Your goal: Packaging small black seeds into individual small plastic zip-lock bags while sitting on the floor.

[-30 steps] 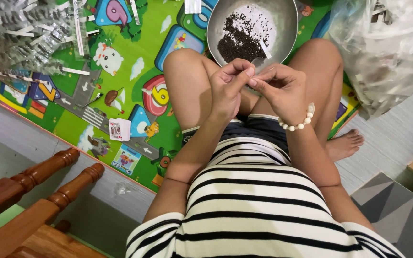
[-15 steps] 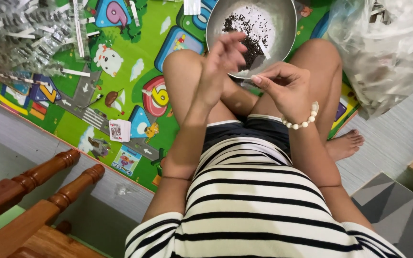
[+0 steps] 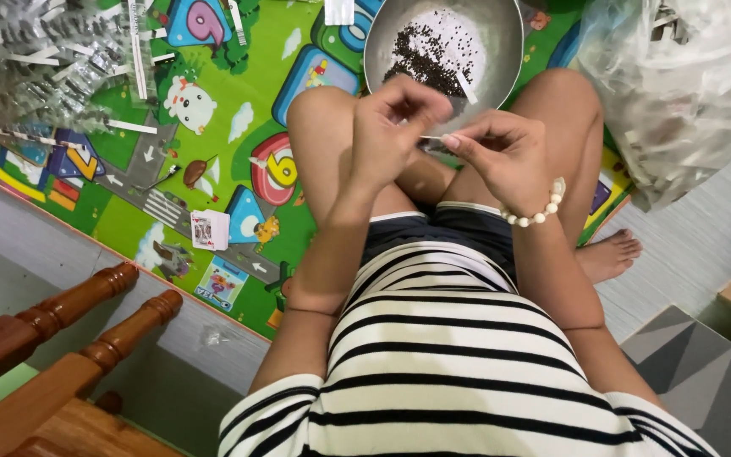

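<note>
- The left hand [image 3: 395,127] is hovering just on the near side of the metal bowl [image 3: 501,51], its fingers curled together and its thumb and fingertips pinching one end of a thin white strip [image 3: 433,138].
- The right hand [image 3: 505,156] is sitting just beside the left one, also on the near side of the bowl, with its thumb and forefinger clamping the other end of the same strip.
- The strip is running level between the two hands, a short bare stretch showing in the gap between the pinching fingertips, right at the bowl's near rim.
- The bowl is resting on the colourful play mat [image 3: 239,101] between the person's knees, and it is holding a heap of small dark seeds [image 3: 429,59] with one more white strip lying among them.
- A beaded white bracelet [image 3: 539,211] is circling the right wrist, nearer to the body than the bowl.
- A clear plastic bag [image 3: 678,93] of pale scraps is bulging just to the right of the bowl.
- A pile of clear and white packets [image 3: 35,59] is lying well to the left of the bowl, at the mat's far corner.
- A playing card [image 3: 209,230] is lying on the mat, left of the bowl and nearer to the viewer.
- Two turned wooden chair posts [image 3: 86,326] are standing off the mat, well apart from the bowl, at the lower left.
</note>
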